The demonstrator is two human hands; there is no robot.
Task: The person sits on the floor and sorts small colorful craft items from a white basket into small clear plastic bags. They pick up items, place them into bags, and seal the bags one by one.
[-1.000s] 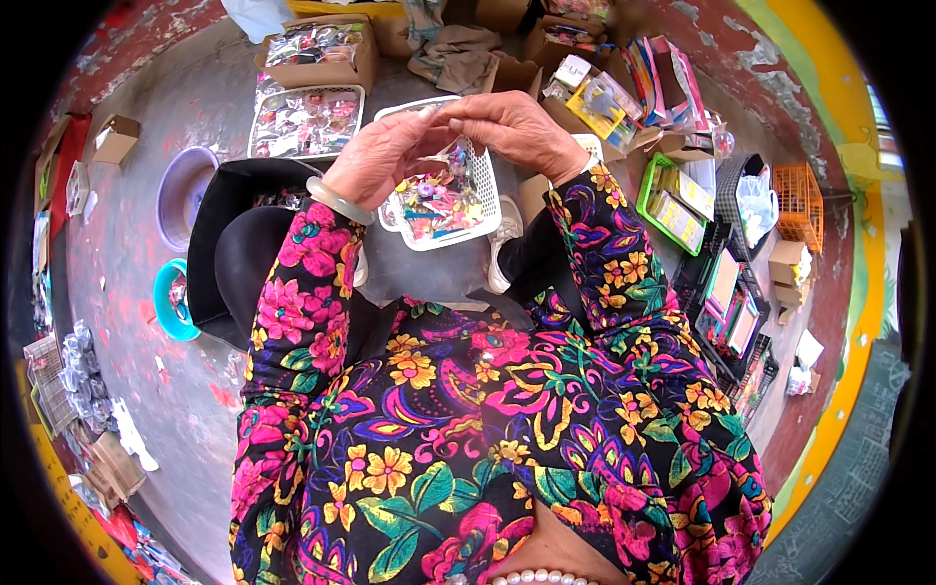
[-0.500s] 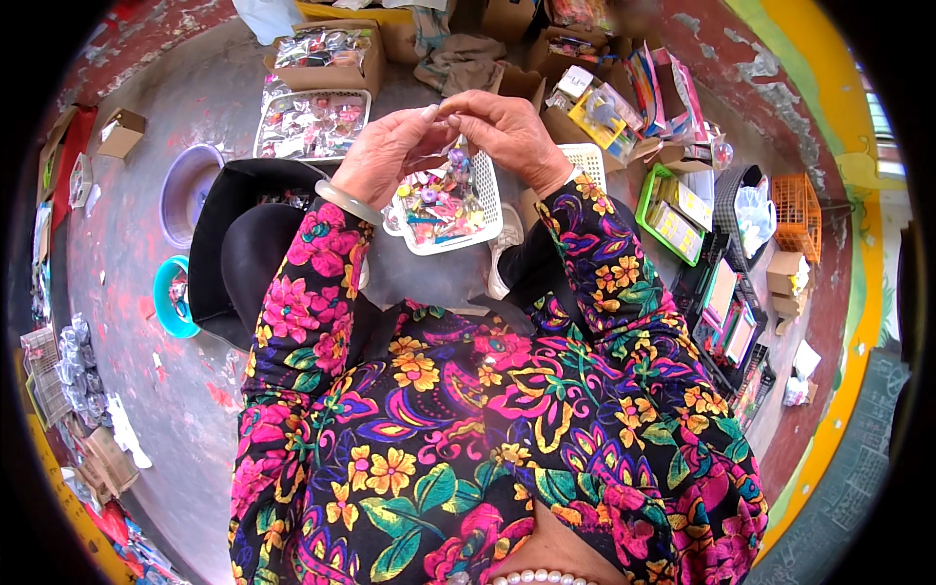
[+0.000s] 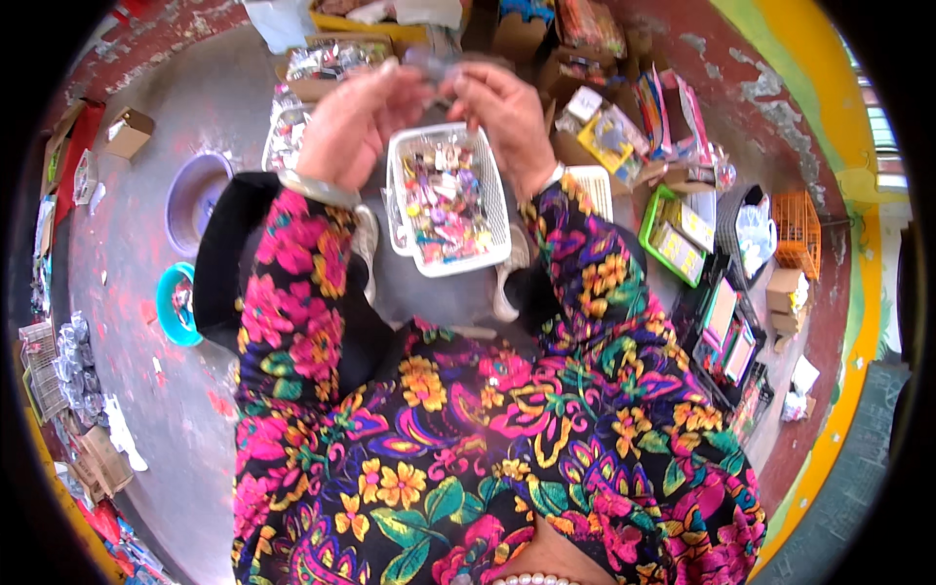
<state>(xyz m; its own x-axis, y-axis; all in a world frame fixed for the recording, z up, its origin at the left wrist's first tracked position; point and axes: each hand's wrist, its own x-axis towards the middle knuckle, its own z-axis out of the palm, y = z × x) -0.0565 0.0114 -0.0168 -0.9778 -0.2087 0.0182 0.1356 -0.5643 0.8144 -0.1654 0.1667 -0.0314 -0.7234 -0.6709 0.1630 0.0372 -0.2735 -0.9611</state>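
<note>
My left hand point(image 3: 356, 122) and my right hand point(image 3: 509, 122) are raised above the far end of a white plastic basket point(image 3: 499, 210), fingertips close together. Between them is a small see-through plastic item point(image 3: 438, 68), too blurred to name exactly. My right thumb and fingers pinch it. The fingers of my left hand reach its other side, but motion smears them, and their grip is unclear. In the basket below lies a heap of small colourful trinkets point(image 3: 447, 195), pink, purple and yellow among them.
A second white tray of small packets point(image 3: 285, 136) lies partly behind my left hand. Cardboard boxes point(image 3: 517, 39) crowd the far side. A purple basin point(image 3: 175, 210) and a turquoise basin point(image 3: 168, 310) stand left. At right are a green tray point(image 3: 651, 210) and an orange crate point(image 3: 797, 229).
Both hands have moved farther away and up, with the see-through item between them. My left hand has shifted left and its fingers have blurred. More of the basket shows now.
</note>
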